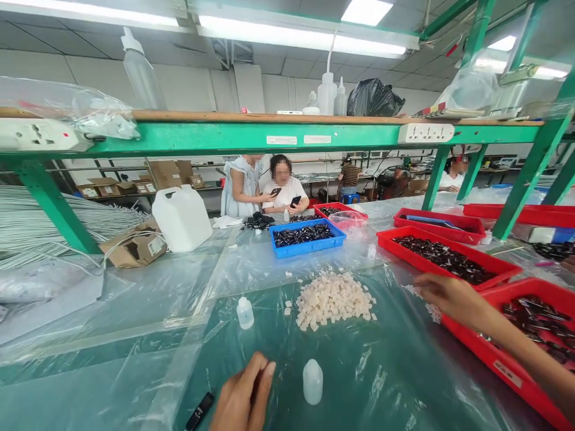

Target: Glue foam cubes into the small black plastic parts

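My left hand point(245, 396) rests low at the table's near edge with its fingers curled together, and what they hold is hidden. A small black part point(200, 410) lies just left of it and a small white dropper bottle point(312, 381) stands just right. My right hand point(447, 294) reaches in from the right, fingers pressed together and pointing down at a scatter of small white pieces point(430, 309) beside a red tray point(503, 365) of dark parts. A heap of cream-white blocks point(332, 298) lies in the middle.
Clear plastic sheet covers the green table point(135, 359). A second small bottle point(245, 312), a blue tray point(307, 237), more red trays point(444, 257), a white jug point(182, 216) and a cardboard box point(135, 248) stand further back. Two people sit across with phones. Green shelf posts point(525, 179) rise on the right.
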